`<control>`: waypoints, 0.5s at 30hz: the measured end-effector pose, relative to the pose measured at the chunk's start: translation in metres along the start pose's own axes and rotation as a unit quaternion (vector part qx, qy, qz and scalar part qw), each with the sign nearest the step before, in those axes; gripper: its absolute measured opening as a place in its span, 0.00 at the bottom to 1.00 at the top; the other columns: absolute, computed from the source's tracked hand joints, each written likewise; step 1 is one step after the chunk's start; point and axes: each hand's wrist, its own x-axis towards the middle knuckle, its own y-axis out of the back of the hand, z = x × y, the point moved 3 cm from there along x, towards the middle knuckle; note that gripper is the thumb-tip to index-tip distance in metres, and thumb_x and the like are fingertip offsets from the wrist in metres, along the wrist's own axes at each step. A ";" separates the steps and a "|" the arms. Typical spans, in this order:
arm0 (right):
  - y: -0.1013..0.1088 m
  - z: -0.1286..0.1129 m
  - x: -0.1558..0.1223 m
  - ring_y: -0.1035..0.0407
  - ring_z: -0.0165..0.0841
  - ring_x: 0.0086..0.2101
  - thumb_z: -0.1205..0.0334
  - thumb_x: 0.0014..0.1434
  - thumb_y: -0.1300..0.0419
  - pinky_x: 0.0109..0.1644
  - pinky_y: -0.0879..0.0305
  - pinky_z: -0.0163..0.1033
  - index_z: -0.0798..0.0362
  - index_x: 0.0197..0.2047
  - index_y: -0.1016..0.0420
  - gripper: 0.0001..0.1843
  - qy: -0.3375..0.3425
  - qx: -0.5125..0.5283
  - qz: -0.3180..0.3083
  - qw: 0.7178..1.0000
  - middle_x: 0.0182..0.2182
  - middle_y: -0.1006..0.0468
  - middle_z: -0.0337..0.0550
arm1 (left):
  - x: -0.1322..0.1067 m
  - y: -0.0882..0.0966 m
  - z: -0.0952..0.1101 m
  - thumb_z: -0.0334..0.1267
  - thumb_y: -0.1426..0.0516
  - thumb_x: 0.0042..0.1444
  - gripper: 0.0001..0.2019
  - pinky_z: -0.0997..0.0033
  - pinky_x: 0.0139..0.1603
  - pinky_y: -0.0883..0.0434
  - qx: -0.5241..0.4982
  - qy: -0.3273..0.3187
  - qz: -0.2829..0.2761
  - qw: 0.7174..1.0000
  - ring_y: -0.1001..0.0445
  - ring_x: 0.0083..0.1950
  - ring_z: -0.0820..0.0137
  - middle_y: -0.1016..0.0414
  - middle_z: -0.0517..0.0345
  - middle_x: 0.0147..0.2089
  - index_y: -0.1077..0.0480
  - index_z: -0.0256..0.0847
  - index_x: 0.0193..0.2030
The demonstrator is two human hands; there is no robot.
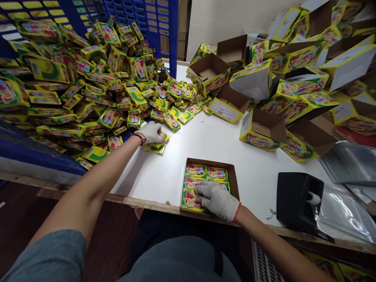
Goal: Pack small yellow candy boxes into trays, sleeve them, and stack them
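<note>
My left hand (151, 133), in a white knit glove, is closed on a few small yellow-green packs (158, 145) at the edge of a large heap. My right hand (219, 199), gloved too, lies over an open display box (235, 182) at the table's front edge. Its fingers stretch across the packs inside, which stand in rows and show a watermelon and "TWINS" lettering (192, 169). The palm hides part of the lower right rows. The heap of loose packs (108, 90) spills from a blue crate (173, 39) onto the white table (205, 137).
Several open cardboard display boxes (263, 129) are piled at the back right. A black tape dispenser (296, 203) stands at the right front, beside clear plastic sheets (346, 213). The table has a wooden front edge (141, 203).
</note>
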 end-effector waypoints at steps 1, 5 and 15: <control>0.000 0.002 -0.002 0.35 0.32 0.37 0.68 0.60 0.42 0.42 0.40 0.36 0.53 0.33 0.26 0.05 0.005 0.004 0.006 1.000 0.36 0.27 0.42 | -0.009 -0.001 0.002 0.50 0.29 0.41 0.21 0.73 0.26 0.31 0.001 0.005 -0.020 1.000 0.35 0.23 0.75 0.32 0.65 0.23 0.30 0.35 0.30; 0.014 0.006 -0.006 0.32 0.36 0.42 0.68 0.61 0.45 0.49 0.36 0.41 0.52 0.40 0.25 0.08 0.026 0.057 0.108 0.992 0.40 0.24 0.45 | -0.053 -0.001 0.027 0.46 0.30 0.40 0.34 0.64 0.44 0.24 0.012 0.005 -0.048 0.999 0.24 0.43 0.63 0.24 0.48 0.47 0.32 0.36 0.54; 0.070 -0.018 0.019 0.33 0.32 0.31 0.56 0.60 0.44 0.37 0.36 0.37 0.54 0.44 0.28 0.13 0.027 0.207 0.196 0.958 0.29 0.26 0.36 | -0.131 0.003 0.148 0.45 0.36 0.53 0.48 0.43 0.69 0.40 -0.116 -0.248 0.023 0.961 0.49 0.74 0.47 0.59 0.35 0.76 0.59 0.46 0.74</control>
